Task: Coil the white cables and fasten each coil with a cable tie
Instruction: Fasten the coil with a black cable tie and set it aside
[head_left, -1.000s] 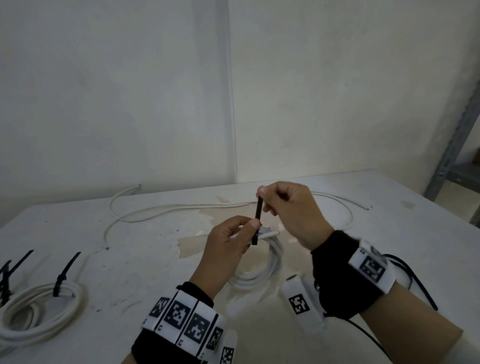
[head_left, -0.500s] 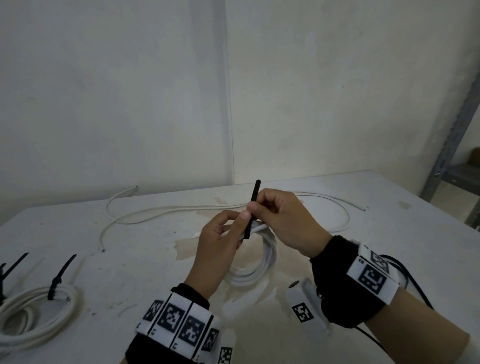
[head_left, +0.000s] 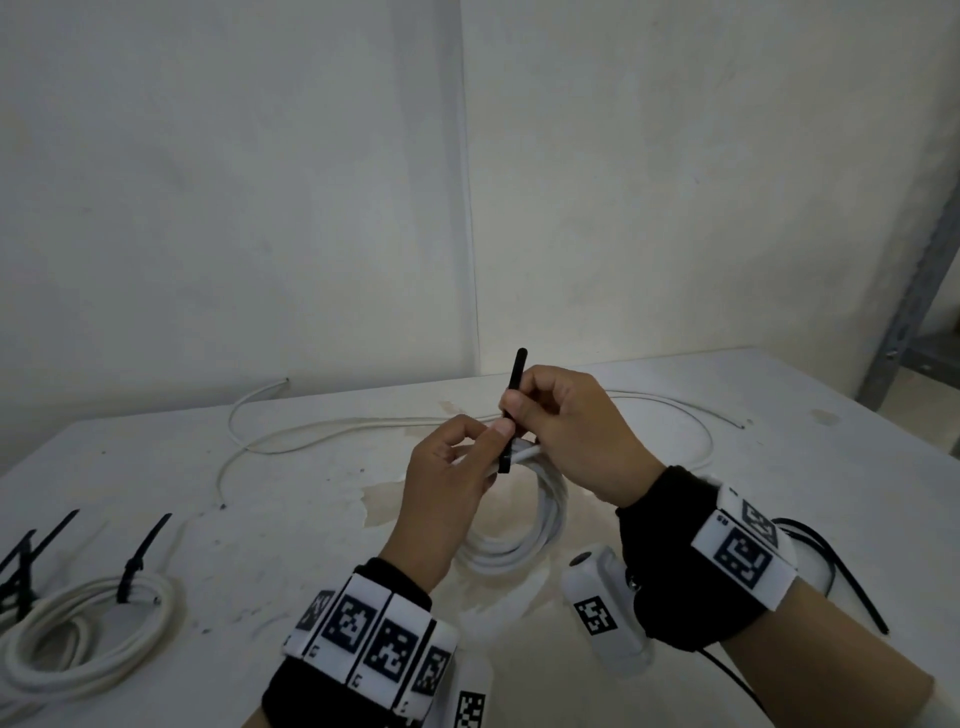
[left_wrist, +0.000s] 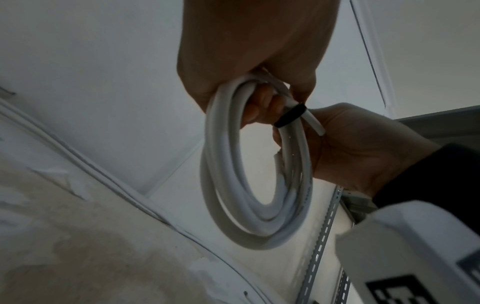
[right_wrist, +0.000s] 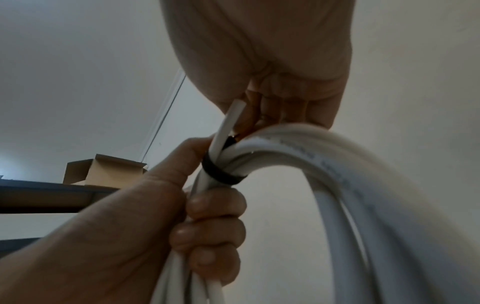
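Black cable tie (head_left: 511, 410) stood nearly upright over the coil (head_left: 519, 525) we gripped in our left hand (head_left: 447, 488), tail pinched by our right hand (head_left: 566, 421), just right of it.

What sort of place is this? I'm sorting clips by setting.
Probably a plain workroom or storeroom: a stained white worktable against bare white walls, grey slotted-metal shelving, and an open brown cardboard box on a shelf.
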